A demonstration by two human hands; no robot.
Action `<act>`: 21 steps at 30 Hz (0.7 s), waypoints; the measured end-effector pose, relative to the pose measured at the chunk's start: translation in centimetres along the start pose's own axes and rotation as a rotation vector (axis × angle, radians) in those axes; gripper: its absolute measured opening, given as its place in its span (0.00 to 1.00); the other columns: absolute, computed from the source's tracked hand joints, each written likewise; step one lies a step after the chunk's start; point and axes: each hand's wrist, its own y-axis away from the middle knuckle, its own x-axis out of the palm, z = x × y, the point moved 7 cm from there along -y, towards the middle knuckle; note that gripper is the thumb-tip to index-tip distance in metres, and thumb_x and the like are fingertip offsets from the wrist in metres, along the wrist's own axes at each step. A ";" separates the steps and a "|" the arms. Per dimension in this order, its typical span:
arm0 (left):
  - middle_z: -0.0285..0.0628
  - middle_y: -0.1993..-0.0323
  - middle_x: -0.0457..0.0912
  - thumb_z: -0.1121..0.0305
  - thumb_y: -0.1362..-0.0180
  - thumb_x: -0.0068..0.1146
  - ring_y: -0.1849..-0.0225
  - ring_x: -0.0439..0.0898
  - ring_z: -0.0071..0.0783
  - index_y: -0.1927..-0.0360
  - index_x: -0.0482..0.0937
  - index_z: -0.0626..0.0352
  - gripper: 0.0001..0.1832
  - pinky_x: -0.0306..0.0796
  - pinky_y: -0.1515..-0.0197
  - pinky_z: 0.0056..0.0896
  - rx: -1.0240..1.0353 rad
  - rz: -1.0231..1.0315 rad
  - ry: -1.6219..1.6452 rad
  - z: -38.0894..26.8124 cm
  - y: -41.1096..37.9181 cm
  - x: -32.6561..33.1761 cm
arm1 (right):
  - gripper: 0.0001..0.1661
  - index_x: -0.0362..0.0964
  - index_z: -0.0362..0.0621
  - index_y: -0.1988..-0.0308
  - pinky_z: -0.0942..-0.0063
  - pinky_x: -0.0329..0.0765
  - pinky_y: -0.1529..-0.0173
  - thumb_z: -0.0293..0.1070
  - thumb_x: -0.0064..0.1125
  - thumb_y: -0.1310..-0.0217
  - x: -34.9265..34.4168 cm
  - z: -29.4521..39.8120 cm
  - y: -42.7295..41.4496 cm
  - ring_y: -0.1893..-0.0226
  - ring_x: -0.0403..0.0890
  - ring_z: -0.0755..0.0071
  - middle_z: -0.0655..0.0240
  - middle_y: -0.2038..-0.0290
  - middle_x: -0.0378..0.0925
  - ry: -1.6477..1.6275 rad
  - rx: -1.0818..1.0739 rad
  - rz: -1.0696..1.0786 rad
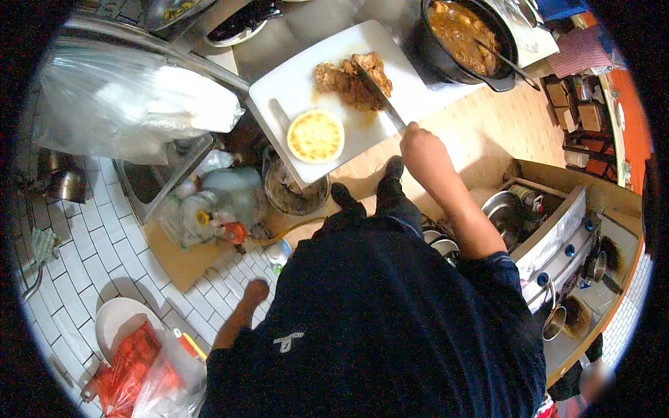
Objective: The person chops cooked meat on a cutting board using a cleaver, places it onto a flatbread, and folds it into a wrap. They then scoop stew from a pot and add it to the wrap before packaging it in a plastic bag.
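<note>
My right hand [420,146] grips the handle of a knife [379,96], whose blade lies on chopped cooked meat [350,81] with brown sauce. The meat spreads over the far half of a white cutting board [360,141]. A round flatbread [315,136], browned in patches, lies whole on the board's near left part, apart from the meat. My left hand [257,290] hangs low beside my body, away from the board; its fingers look curled and nothing shows in it. Beyond the board at right stands a black pot [506,42] of stewed meat [460,31] with a ladle [507,60] in it.
A clear plastic bag [130,104] hangs left of the board. A round bin [298,196] and a gas cylinder [204,214] with a red regulator [235,233] stand below. At right are a stove [554,261] and small pans [554,323]. Part of another person [572,379] shows at lower right.
</note>
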 end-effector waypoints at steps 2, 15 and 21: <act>0.47 0.78 0.78 0.66 0.53 0.47 0.72 0.78 0.45 0.84 0.78 0.58 0.11 0.73 0.68 0.45 0.087 0.031 -0.332 8.9 6.8 11.6 | 0.08 0.61 0.32 0.70 0.54 0.75 0.71 0.28 0.45 0.45 0.1 0.6 0.6 0.77 0.77 0.43 0.45 0.80 0.73 -0.060 0.019 0.023; 0.46 0.75 0.80 0.67 0.50 0.51 0.67 0.79 0.43 0.74 0.79 0.59 0.08 0.72 0.64 0.35 -0.252 -0.191 0.690 0.9 0.7 -1.9 | 0.09 0.64 0.33 0.71 0.53 0.74 0.68 0.28 0.42 0.43 0.3 -2.7 3.5 0.74 0.76 0.40 0.43 0.76 0.74 -0.458 0.236 -0.031; 0.49 0.72 0.79 0.71 0.55 0.51 0.68 0.78 0.42 0.65 0.77 0.59 0.11 0.71 0.63 0.36 -0.098 -0.032 0.371 -0.7 -2.7 -6.4 | 0.10 0.63 0.35 0.69 0.74 0.67 0.84 0.31 0.39 0.40 8.6 -7.3 4.0 0.89 0.67 0.73 0.67 0.85 0.63 -1.221 0.489 -0.077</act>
